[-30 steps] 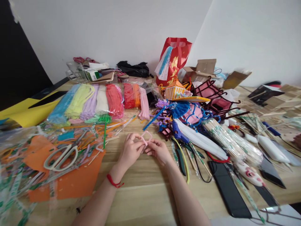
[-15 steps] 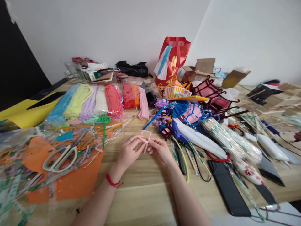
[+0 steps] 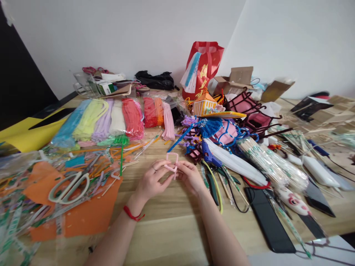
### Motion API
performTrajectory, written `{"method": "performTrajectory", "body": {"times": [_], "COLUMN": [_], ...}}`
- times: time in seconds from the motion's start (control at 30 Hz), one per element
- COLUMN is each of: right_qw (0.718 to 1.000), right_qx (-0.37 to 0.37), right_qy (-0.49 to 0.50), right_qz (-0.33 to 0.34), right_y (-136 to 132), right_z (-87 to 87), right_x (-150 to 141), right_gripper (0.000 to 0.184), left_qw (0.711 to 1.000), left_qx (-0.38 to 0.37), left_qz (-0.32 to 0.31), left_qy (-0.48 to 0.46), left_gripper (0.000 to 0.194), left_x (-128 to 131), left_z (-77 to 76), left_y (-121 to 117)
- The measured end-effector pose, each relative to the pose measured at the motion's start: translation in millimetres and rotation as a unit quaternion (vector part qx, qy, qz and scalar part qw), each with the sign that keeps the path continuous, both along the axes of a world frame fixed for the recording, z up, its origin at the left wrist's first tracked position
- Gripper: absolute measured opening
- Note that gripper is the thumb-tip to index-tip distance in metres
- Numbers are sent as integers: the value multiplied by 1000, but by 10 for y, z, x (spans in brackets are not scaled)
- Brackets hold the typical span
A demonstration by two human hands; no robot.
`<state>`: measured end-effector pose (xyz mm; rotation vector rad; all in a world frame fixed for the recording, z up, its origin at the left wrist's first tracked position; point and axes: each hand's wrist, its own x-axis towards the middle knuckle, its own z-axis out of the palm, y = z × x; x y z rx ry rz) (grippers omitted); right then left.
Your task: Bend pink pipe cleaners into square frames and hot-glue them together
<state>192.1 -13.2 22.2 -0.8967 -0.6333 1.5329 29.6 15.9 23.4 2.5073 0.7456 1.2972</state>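
Observation:
A pink pipe cleaner (image 3: 171,168), bent into a small squarish loop with a short end pointing down, is held above the wooden table between both hands. My right hand (image 3: 190,178) pinches it at the right corner with thumb and fingertips. From the other side, my left hand (image 3: 152,180), with a red cord bracelet at the wrist, has its fingertips closed about the lower left part of the loop. Just behind the loop lies a blue fuzzy stem (image 3: 180,138). A bundle of pale pink pipe cleaners (image 3: 168,122) rests farther back.
Bagged coloured pipe cleaners (image 3: 133,116) line the back. White-handled scissors (image 3: 69,188) lie on orange sheet scraps (image 3: 80,220) at left. On the right are a blue glue gun (image 3: 209,153), wrapped sticks (image 3: 262,159) and a black phone (image 3: 269,220). A red bag (image 3: 203,70) stands behind.
The pink loop has turned slightly so its square outline faces me more. My left fingertips have spread a little along its lower side. The view has shifted slightly.

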Motion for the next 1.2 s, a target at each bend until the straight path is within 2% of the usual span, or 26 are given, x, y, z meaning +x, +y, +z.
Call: {"method": "performTrajectory", "body": {"times": [0.1,0.23,0.33,0.47,0.7,0.8,0.9,1.0,1.1,1.17,1.2], "right_qw": [1000,997,994,984,941,919,892,827,725,660,639], "right_qx": [-8,-18,-18,-10,14,20,29,70,117,134,139], "right_qy": [-15,-71,-105,-169,-322,-368,-409,-478,-548,-625,-665], "right_qz": [-11,-22,-32,-50,-104,-138,-190,-289,-400,-394,-361], "right_y": [1,8,21,42,38,5,-81,-224,-348,-380,-381], "right_z": [8,-7,-48,-151,-295,-244,-115,76,256,309,307], "right_x": [2,8,11,3,7,32,69,199,505,772,901], "right_gripper": [23,29,31,31,13,15,20,23,28,36,42], "left_qw": [1000,1000,998,998,990,989,988,986,985,984,984], "left_qx": [-4,-25,-46,-35,-123,-143,-151,-158,-164,-167,-169], "left_qz": [-5,7,40,50,-5,11,16,14,21,32,37], "left_qy": [7,-13,-33,11,65,38,41,50,56,50,47], "left_gripper": [24,11,13,13,15,13,14,14,17,18,19], "left_x": [-7,-13,-24,-53,-99,-98,-93,-110,-145,-165,-171], "left_z": [-1,-77,-133,-142,-190,-213,-204,-190,-198,-207,-208], "left_y": [-3,21,54,103,158,170,175,161,123,95,83]}}
